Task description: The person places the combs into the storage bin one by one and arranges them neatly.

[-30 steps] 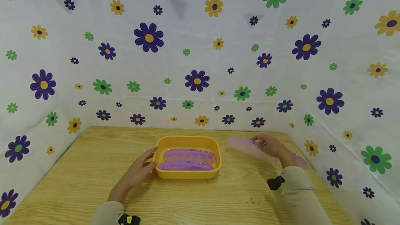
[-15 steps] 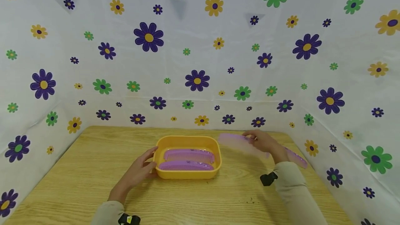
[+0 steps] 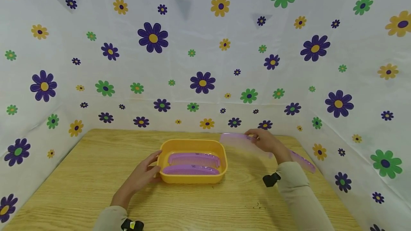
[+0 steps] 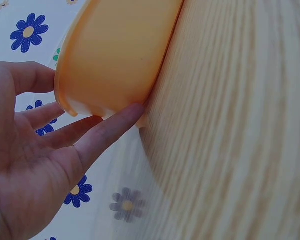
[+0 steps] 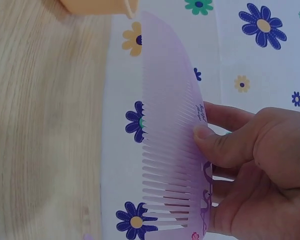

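In the head view, a yellow plastic basin (image 3: 192, 179) holds two purple combs: a rear comb (image 3: 194, 159) and a front comb (image 3: 191, 169), lying side by side. My left hand (image 3: 141, 174) rests against the basin's left end; in the left wrist view, the fingers and thumb (image 4: 112, 127) touch its outer wall with fairly straight fingers. To the right of the basin, my right hand (image 3: 266, 142) pinches a third purple comb (image 5: 170, 120) by its spine, teeth down, raised above the table. Another purple comb (image 3: 303, 161) lies on the table behind the right forearm, partly hidden.
The wooden table (image 3: 199, 209) is enclosed by a white cloth (image 3: 205, 56) with printed flowers at the back and sides. A few small dark specks (image 3: 258, 206) mark the table at the front right.
My right hand has moved left and slightly back with its comb, bringing the comb's tip close to the basin's right end. My left hand and the basin stay put.
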`<state>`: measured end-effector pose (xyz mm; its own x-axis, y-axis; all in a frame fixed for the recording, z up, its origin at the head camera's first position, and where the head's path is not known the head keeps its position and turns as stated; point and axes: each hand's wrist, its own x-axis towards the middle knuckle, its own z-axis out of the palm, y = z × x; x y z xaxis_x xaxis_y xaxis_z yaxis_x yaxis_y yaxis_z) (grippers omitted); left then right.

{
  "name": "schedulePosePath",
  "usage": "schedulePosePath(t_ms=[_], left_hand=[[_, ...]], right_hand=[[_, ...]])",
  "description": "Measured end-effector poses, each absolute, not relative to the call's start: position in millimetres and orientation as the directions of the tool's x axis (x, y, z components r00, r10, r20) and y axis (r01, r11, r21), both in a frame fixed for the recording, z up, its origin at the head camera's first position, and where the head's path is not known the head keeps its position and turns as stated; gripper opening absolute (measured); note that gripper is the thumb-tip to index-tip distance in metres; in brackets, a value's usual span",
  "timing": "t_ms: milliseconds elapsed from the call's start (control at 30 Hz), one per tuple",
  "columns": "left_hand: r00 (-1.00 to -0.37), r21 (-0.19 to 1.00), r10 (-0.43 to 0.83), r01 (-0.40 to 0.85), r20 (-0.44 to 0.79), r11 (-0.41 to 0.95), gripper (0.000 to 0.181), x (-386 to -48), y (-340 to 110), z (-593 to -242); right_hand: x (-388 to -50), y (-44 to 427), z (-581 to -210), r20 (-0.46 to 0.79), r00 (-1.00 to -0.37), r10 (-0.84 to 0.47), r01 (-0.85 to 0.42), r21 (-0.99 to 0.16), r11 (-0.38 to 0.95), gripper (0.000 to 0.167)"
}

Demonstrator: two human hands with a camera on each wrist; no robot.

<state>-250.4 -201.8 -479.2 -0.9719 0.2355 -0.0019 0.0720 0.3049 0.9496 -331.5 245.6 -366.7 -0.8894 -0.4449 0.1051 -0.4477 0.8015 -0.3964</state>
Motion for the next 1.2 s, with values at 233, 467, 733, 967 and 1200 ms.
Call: schedulePosePath(t_ms=[233, 467, 733, 967, 1200], left_hand=[[-0.978, 0.946, 0.210, 0.053, -0.016, 0.319, 0.063, -251, -201, -479], [-0.975, 0.949, 0.220, 0.055, -0.015, 0.309, 0.063, -251, -201, -478], [-0.971, 0.952, 0.238, 0.067, -0.006, 0.298, 0.063, -249, -202, -478], [-0.971, 0.956, 0.240, 0.064, -0.007, 0.286, 0.064, -250, -202, -478], [-0.971, 0.954, 0.240, 0.070, -0.002, 0.291, 0.063, -250, -202, -479]], right_hand=[[-336, 228, -359, 0.037, -0.897, -0.441, -0.417, -0.406, 0.813, 0.035], [-340, 210, -355, -0.025, -0.889, -0.457, -0.408, -0.407, 0.817, 0.036], [-345, 193, -353, -0.088, -0.882, -0.462, -0.402, -0.370, 0.838, 0.039], [-346, 179, -350, -0.154, -0.869, -0.471, -0.387, -0.384, 0.839, 0.034], [-350, 164, -353, -0.163, -0.860, -0.484, -0.401, -0.373, 0.837, 0.030]])
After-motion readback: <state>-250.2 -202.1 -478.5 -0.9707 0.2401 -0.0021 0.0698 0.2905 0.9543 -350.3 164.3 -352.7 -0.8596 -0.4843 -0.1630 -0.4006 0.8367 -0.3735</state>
